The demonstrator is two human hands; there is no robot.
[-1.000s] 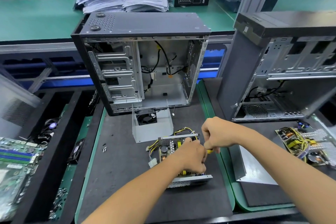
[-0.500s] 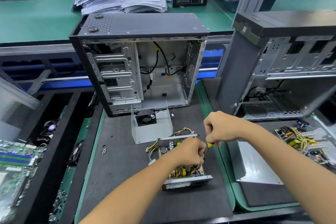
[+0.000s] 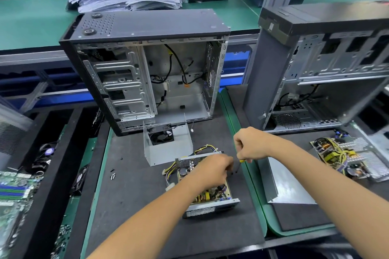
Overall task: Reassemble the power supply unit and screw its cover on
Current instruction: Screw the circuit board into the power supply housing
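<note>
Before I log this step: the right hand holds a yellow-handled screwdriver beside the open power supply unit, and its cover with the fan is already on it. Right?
Not quite. The head view shows the cover, fan inside, standing apart behind the open power supply unit. The right hand does grip the yellow-handled screwdriver beside it.

Both forearms bare to frame edge; no sleeves seen. Left hand [image 3: 212, 169] and right hand [image 3: 251, 145] ungloved; no rings, watch or markings seen.

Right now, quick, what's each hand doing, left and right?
Left hand: fingers curled over the open power supply unit; whether they pinch anything cannot be told.
Right hand: closed around the screwdriver, tip pointing down.
</note>
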